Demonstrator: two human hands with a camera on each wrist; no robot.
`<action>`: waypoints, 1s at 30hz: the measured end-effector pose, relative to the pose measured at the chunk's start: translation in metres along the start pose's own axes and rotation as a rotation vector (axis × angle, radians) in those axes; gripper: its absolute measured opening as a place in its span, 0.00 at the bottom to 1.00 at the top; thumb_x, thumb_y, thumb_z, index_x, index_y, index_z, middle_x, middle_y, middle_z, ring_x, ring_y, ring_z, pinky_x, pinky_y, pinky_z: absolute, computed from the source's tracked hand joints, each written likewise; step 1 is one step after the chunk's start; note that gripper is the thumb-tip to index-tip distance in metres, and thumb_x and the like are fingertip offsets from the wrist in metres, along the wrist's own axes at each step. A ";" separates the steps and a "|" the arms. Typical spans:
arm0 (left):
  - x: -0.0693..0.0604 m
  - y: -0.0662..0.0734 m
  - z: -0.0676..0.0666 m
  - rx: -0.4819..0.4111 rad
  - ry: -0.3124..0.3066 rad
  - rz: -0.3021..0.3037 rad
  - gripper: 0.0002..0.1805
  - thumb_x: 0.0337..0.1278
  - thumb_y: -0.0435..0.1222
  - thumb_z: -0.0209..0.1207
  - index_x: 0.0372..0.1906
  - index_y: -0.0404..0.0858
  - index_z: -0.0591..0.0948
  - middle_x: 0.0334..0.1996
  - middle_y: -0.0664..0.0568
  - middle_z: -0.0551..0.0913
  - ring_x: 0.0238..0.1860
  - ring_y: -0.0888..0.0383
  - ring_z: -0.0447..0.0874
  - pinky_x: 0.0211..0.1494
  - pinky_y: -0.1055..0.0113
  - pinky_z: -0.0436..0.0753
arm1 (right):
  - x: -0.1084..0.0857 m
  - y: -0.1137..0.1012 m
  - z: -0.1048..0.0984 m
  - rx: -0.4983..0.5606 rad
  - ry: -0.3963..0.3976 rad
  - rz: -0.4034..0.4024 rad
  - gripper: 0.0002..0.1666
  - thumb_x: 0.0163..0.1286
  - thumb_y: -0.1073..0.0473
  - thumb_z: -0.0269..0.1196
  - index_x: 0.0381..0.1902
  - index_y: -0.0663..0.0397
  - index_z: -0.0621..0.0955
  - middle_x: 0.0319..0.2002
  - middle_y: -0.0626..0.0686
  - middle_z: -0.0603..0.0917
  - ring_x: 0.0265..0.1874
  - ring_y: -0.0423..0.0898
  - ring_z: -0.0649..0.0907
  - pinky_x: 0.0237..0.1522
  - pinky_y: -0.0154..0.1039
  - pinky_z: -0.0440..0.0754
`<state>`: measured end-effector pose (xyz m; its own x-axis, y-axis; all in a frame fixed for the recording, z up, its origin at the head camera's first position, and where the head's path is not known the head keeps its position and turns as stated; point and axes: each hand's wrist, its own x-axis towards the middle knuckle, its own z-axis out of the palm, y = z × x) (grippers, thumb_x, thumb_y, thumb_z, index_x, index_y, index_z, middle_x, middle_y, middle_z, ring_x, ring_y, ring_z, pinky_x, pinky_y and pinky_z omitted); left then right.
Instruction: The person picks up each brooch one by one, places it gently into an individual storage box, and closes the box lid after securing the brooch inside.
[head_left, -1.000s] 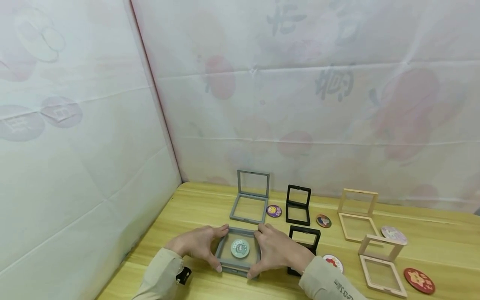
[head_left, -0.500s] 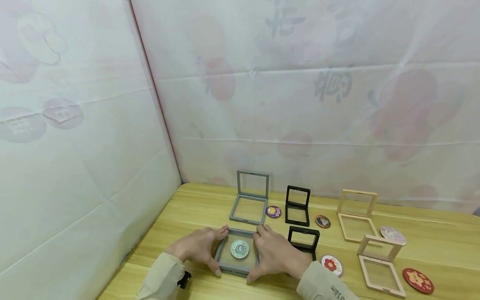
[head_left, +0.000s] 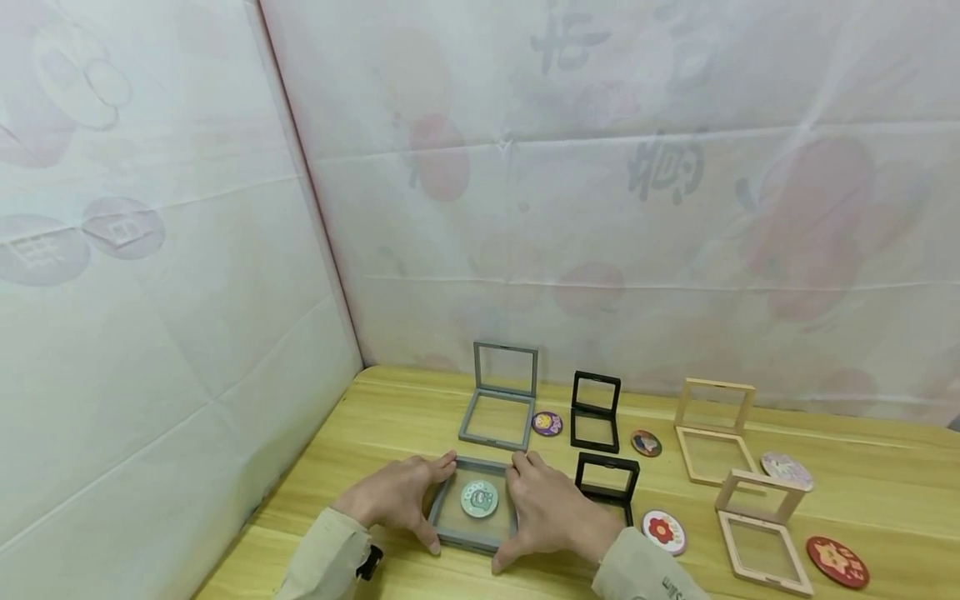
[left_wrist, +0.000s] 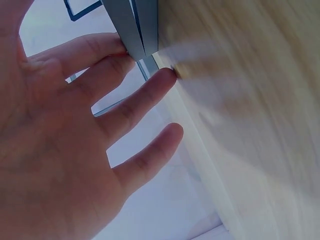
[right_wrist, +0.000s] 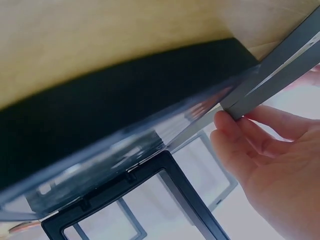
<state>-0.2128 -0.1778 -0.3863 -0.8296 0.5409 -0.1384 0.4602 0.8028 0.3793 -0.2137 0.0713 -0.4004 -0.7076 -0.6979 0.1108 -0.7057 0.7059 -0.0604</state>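
Note:
A grey display frame (head_left: 471,537) with a clear film window lies near the front of the table in the head view. A round mint-green badge (head_left: 478,498) with a cartoon figure shows in its middle. My left hand (head_left: 397,498) grips its left side, thumb at the near corner and fingertips at the far one. My right hand (head_left: 553,510) grips the right side the same way. In the left wrist view, two fingers touch the grey frame (left_wrist: 131,25), whose two halves stand with a thin gap; the other two spread apart. The right wrist view shows fingertips on its corner.
Behind it stands an open grey frame (head_left: 497,443) beside a purple badge (head_left: 547,423). Rightward are open black frames (head_left: 596,448), beige frames (head_left: 765,575) and several round badges, including a red one (head_left: 837,562). Printed cloth walls (head_left: 480,317) border the table's back and left.
The two halves of the grey frame look closer together at the near edge than one second ago. Both hands stay at its sides; the right forearm has shifted slightly toward me and left.

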 end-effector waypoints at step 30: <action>-0.002 0.002 -0.001 0.086 0.025 0.075 0.57 0.29 0.46 0.85 0.69 0.26 0.72 0.73 0.40 0.67 0.61 0.39 0.76 0.62 0.47 0.77 | 0.002 -0.007 0.003 -0.051 -0.028 0.022 0.62 0.38 0.19 0.74 0.52 0.68 0.80 0.45 0.54 0.74 0.42 0.49 0.75 0.44 0.39 0.82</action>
<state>-0.2104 -0.1778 -0.3845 -0.7986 0.5952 -0.0894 0.5461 0.7791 0.3078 -0.2103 0.0643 -0.4022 -0.7238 -0.6851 0.0823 -0.6881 0.7256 -0.0113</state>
